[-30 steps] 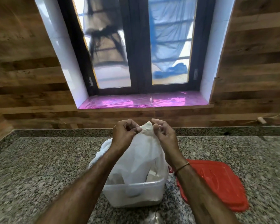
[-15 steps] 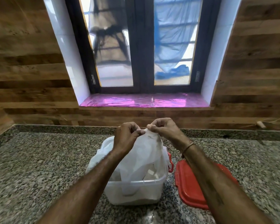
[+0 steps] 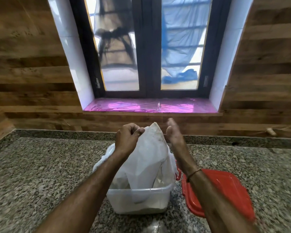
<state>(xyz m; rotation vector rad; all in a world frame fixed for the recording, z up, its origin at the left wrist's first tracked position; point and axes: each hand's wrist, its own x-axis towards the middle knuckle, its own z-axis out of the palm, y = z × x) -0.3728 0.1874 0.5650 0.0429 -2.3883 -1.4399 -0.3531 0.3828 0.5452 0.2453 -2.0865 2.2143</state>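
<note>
A white plastic bag (image 3: 148,158) stands in a translucent white container (image 3: 138,200) on the granite counter. My left hand (image 3: 127,138) pinches the bag's upper left edge and holds it up. My right hand (image 3: 172,133) is just right of the bag's top with its fingers stretched out and blurred, holding nothing. A white powder shows inside the container under the bag.
A red lid (image 3: 225,192) lies flat on the counter (image 3: 40,174) right of the container, partly under my right forearm. A wooden wall and a window with a pink-covered sill (image 3: 149,105) rise behind the counter.
My right hand has let go of the bag's top and opened, moving slightly right. My left hand still holds the bag up.
</note>
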